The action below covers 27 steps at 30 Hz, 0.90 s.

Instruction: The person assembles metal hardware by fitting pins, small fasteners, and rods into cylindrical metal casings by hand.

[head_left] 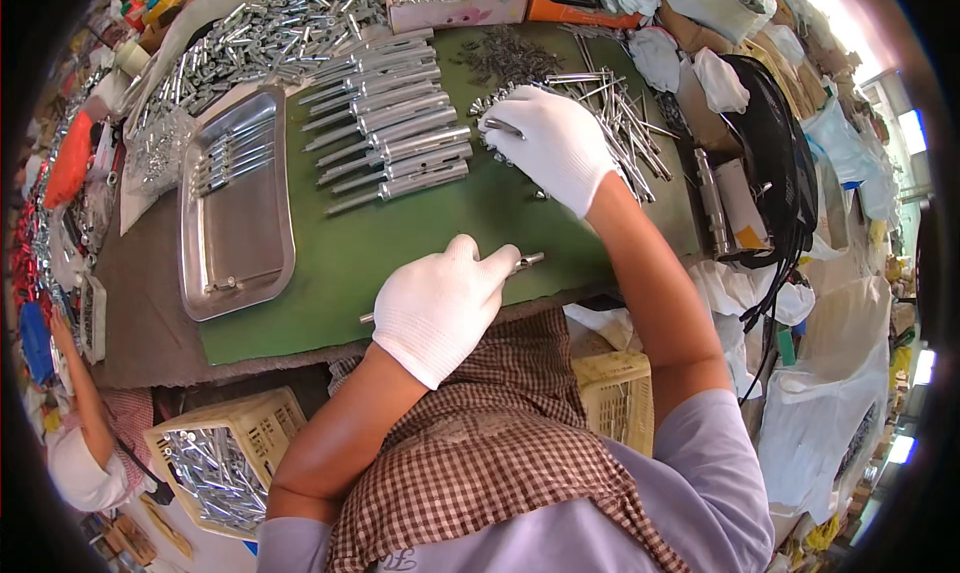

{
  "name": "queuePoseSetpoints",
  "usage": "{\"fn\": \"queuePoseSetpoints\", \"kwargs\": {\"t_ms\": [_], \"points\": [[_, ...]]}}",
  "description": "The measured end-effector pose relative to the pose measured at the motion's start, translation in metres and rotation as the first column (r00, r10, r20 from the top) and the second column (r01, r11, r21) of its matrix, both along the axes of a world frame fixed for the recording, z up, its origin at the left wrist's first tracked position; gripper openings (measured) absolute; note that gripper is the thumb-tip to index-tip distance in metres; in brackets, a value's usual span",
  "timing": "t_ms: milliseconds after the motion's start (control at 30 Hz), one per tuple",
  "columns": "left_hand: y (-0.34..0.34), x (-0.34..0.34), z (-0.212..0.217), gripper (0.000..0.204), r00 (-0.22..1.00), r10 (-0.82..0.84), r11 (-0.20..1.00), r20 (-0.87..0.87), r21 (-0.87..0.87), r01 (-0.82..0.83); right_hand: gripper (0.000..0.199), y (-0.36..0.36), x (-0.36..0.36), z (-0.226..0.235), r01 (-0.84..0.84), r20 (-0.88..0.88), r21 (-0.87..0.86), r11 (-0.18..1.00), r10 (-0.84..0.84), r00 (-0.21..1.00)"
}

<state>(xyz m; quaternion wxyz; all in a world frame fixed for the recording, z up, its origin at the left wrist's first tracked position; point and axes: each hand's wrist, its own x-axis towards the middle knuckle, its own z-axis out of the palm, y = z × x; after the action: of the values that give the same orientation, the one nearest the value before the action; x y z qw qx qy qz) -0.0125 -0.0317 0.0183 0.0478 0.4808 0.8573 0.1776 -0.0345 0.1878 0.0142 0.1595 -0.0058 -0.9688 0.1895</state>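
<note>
My left hand, in a white knitted glove, is closed round a slim metal rod. The rod's slotted end sticks out past my thumb, and its other end shows beside my wrist. Farther right, my gloved right hand is bent over a heap of small metal parts, with a short metal piece at its fingertips. Just left of that hand, a row of silver tubes with thinner rods lies on the green mat. Loose long pins are scattered to its right.
A steel tray with several thin rods stands at the left. Behind lie a heap of metal sleeves, dark small parts and a box of fasteners. Crates stand below the table edge. Another person's arm shows far left.
</note>
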Motion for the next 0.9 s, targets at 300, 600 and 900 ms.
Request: {"fn": "queuePoseSetpoints", "kwargs": {"t_ms": [300,600,900], "points": [[-0.001,-0.002,0.0,0.02,0.999,0.011,1.0,0.03,0.015,-0.012,0.016,-0.003,0.008,0.001,-0.052,0.198,0.059,0.997,0.04,0.979],[-0.001,-0.001,0.002,0.019,1.0,0.004,1.0,0.009,-0.016,-0.004,0.014,-0.017,-0.011,0.008,-0.11,-0.154,0.036,0.993,0.114,0.981],[-0.002,0.002,-0.005,0.021,1.0,0.003,0.996,0.002,0.084,-0.003,0.021,-0.024,-0.067,-0.005,-0.304,-0.046,-0.017,0.953,0.303,0.952]]}}
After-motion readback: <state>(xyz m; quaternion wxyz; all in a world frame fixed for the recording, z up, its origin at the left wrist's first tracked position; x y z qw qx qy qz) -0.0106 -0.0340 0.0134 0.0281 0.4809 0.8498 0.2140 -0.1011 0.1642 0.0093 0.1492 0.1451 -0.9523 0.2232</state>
